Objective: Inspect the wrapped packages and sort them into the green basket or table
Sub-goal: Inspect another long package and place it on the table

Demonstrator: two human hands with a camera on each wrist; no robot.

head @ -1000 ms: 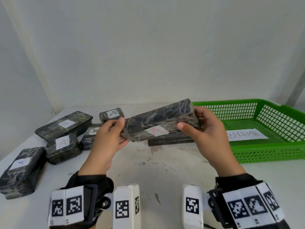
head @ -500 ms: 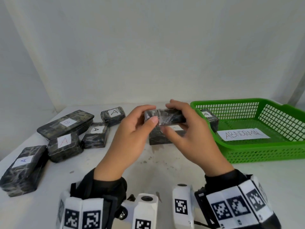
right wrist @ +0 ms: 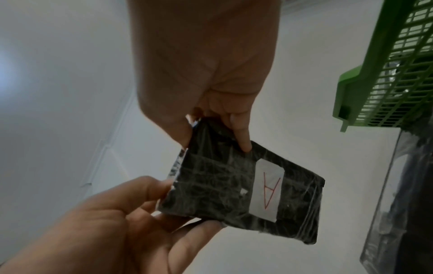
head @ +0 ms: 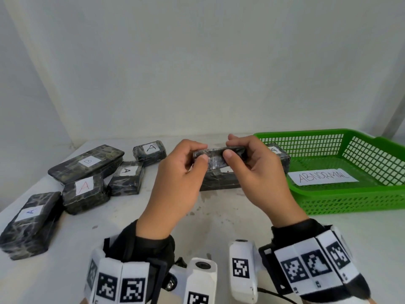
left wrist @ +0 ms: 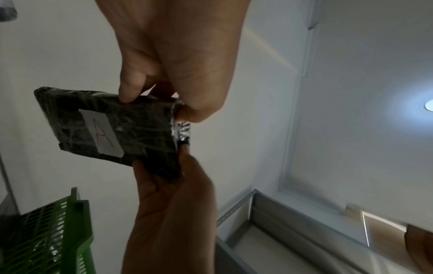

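Here the left hand (head: 175, 172) and right hand (head: 258, 172) both pinch one wrapped package (head: 215, 156) end-on above the counter (head: 219, 220), probably to check its wrapping.

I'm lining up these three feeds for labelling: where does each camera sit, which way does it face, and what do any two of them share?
Head: worn on the head, looking forward and down at the table, green basket and both hands, left hand and right hand, plus the wrist rigs.
Left wrist: on the left wrist, looking up past the left hand toward wall and ceiling.
Right wrist: on the right wrist, also looking upward past the right hand.
Shared: both wrist views show the held package with its red A label, and the basket.
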